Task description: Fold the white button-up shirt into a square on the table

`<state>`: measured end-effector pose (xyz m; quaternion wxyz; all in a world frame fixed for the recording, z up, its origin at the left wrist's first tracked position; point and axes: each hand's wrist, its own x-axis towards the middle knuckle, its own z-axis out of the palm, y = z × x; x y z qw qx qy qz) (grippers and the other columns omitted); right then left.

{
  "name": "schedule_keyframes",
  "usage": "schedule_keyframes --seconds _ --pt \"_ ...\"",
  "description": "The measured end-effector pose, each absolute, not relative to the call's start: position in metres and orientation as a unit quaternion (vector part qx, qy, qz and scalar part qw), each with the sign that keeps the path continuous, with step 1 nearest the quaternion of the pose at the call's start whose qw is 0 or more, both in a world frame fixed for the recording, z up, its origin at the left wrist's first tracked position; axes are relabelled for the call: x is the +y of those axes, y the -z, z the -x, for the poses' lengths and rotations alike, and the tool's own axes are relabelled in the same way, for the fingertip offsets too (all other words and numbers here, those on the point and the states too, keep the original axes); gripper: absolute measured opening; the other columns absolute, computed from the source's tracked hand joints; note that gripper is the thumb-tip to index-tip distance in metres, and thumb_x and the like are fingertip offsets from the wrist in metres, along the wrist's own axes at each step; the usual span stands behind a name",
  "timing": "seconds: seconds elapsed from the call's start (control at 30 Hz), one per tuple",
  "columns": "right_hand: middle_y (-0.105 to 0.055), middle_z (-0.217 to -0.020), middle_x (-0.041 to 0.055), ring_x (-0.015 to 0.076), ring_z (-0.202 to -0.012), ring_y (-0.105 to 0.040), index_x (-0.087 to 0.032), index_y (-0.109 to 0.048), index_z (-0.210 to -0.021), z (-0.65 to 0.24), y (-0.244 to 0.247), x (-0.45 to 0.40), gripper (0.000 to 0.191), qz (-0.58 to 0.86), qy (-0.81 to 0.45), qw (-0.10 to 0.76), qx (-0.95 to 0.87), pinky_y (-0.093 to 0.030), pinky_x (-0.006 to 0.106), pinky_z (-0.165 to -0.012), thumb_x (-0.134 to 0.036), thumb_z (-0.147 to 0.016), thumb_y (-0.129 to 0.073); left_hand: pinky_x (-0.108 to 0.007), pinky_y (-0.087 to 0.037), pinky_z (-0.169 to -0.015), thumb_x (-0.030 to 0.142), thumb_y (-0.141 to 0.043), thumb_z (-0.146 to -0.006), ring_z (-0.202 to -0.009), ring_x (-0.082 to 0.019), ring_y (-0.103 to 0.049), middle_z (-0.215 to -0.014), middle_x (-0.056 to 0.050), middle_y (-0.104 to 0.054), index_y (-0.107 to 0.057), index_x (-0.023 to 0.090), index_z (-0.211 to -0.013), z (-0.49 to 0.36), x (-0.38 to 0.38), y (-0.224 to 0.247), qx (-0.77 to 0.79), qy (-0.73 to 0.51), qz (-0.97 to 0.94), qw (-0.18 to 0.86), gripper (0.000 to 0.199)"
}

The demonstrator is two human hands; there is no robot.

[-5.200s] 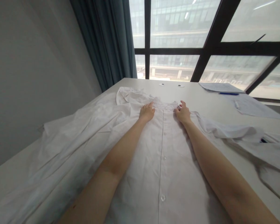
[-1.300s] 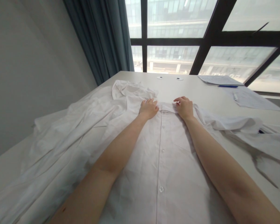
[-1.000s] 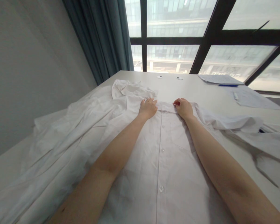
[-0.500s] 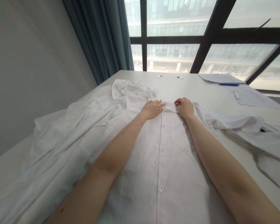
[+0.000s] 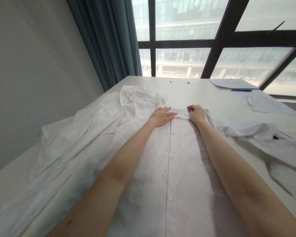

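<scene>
A white button-up shirt (image 5: pixel 153 171) lies front up on the table, its button line running toward the camera. My left hand (image 5: pixel 162 116) rests with spread fingers on the left part of the collar (image 5: pixel 182 113). At the collar's right end, my right hand (image 5: pixel 196 113) pinches the edge between thumb and fingers. One sleeve (image 5: pixel 246 127) stretches out to the right. More white cloth (image 5: pixel 93 121) lies rumpled on the left, and part of it is bunched beyond my left hand.
The white table (image 5: pixel 199 95) reaches to a dark-framed window. Papers (image 5: pixel 232 83), a blue pen (image 5: pixel 241 90) and a small white tube (image 5: pixel 250 101) lie at the back right. Two small eye-shaped pieces sit near the far edge. A blue curtain (image 5: pixel 113 39) hangs at the left.
My right hand has shifted slightly right along the collar. My left fingers reach a little further right over the collar. The shirt lies nearly as before.
</scene>
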<state>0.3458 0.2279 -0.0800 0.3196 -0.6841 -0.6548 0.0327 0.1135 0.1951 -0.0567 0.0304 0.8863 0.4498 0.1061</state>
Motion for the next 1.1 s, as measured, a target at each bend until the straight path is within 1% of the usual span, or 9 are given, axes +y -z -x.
schedule_keyframes --seconds 0.27,0.43,0.53,0.63,0.77,0.87,0.93,1.0,1.1 --pt "-0.075 -0.104 0.0080 0.0198 -0.091 -0.069 -0.019 -0.069 -0.118 -0.354 0.069 0.218 0.045 0.670 -0.055 0.293 -0.680 -0.053 0.032 -0.084 -0.009 -0.080 -0.047 -0.044 -0.020 -0.118 0.051 -0.038 -0.101 -0.145 -0.021 -0.034 -0.158 0.000 -0.036 -0.050 0.047 -0.139 -0.113 0.192 0.053 0.445 -0.097 -0.890 0.031 0.040" --pt "-0.066 -0.123 0.0161 0.0292 -0.112 -0.062 -0.017 -0.066 -0.120 -0.358 0.057 0.180 0.040 0.633 -0.018 0.259 -0.730 -0.046 0.045 -0.097 -0.017 -0.083 -0.052 -0.046 -0.021 -0.117 0.049 -0.038 -0.102 -0.145 -0.021 -0.034 -0.157 -0.001 -0.037 -0.050 0.048 -0.138 -0.113 0.191 0.052 0.441 -0.090 -0.893 0.024 0.038" --pt "-0.061 -0.132 0.0138 0.0329 -0.122 -0.055 -0.023 -0.063 -0.124 -0.359 0.057 0.134 0.042 0.596 -0.001 0.234 -0.768 -0.043 0.052 -0.099 -0.021 -0.082 -0.054 -0.048 -0.021 -0.117 0.048 -0.036 -0.103 -0.145 -0.022 -0.034 -0.157 -0.002 -0.038 -0.050 0.048 -0.138 -0.114 0.191 0.054 0.437 -0.087 -0.895 0.012 0.038" --pt "-0.057 -0.137 0.0118 0.0312 -0.125 -0.052 -0.027 -0.059 -0.127 -0.364 0.059 0.084 0.042 0.539 0.036 0.187 -0.821 -0.042 0.053 -0.100 -0.024 -0.087 -0.047 -0.054 -0.018 -0.117 0.046 -0.039 -0.102 -0.145 -0.025 -0.033 -0.159 -0.001 -0.035 -0.053 0.048 -0.136 -0.117 0.188 0.055 0.439 -0.101 -0.892 -0.037 0.037" --pt "-0.059 -0.135 0.0093 0.0292 -0.125 -0.053 -0.034 -0.056 -0.126 -0.389 0.051 0.031 0.042 0.527 0.092 0.165 -0.829 -0.040 0.052 -0.101 -0.025 -0.088 -0.040 -0.052 -0.016 -0.119 0.029 -0.043 -0.100 -0.147 -0.025 -0.029 -0.160 -0.004 -0.030 -0.059 0.036 -0.133 -0.125 0.169 0.051 0.419 -0.107 -0.892 -0.134 0.037" --pt "-0.063 -0.127 0.0133 0.0324 -0.113 -0.059 -0.038 -0.055 -0.122 -0.424 0.034 0.002 0.039 0.592 0.179 0.169 -0.767 -0.042 0.053 -0.093 -0.029 -0.087 -0.040 -0.051 -0.023 -0.117 0.020 -0.043 -0.098 -0.144 -0.027 -0.034 -0.159 -0.010 -0.032 -0.057 0.026 -0.134 -0.131 0.138 0.047 0.413 -0.098 -0.893 -0.148 0.040" --pt "-0.064 -0.120 0.0194 0.0367 -0.106 -0.060 -0.036 -0.055 -0.121 -0.452 0.023 -0.015 0.038 0.661 0.255 0.145 -0.691 -0.042 0.055 -0.086 -0.034 -0.088 -0.037 -0.050 -0.028 -0.115 0.025 -0.046 -0.098 -0.143 -0.027 -0.036 -0.158 -0.012 -0.034 -0.053 0.026 -0.138 -0.131 0.109 0.044 0.408 -0.092 -0.900 -0.121 0.040" --pt "-0.062 -0.114 0.0248 0.0418 -0.103 -0.059 -0.022 -0.056 -0.122 -0.479 0.016 -0.029 0.043 0.713 0.293 0.064 -0.633 -0.044 0.056 -0.078 -0.043 -0.090 -0.036 -0.048 -0.032 -0.113 0.033 -0.046 -0.100 -0.142 -0.027 -0.038 -0.157 -0.012 -0.036 -0.050 0.027 -0.140 -0.127 0.078 0.042 0.397 -0.082 -0.911 -0.079 0.041" --pt "-0.062 -0.107 0.0226 0.0408 -0.099 -0.058 -0.013 -0.062 -0.107 -0.510 0.015 -0.041 0.045 0.749 0.270 -0.043 -0.603 -0.046 0.052 -0.075 -0.046 -0.094 -0.034 -0.049 -0.032 -0.113 0.040 -0.044 -0.101 -0.143 -0.030 -0.036 -0.157 -0.013 -0.036 -0.047 0.026 -0.142 -0.116 0.033 0.039 0.374 -0.069 -0.925 -0.026 0.044"
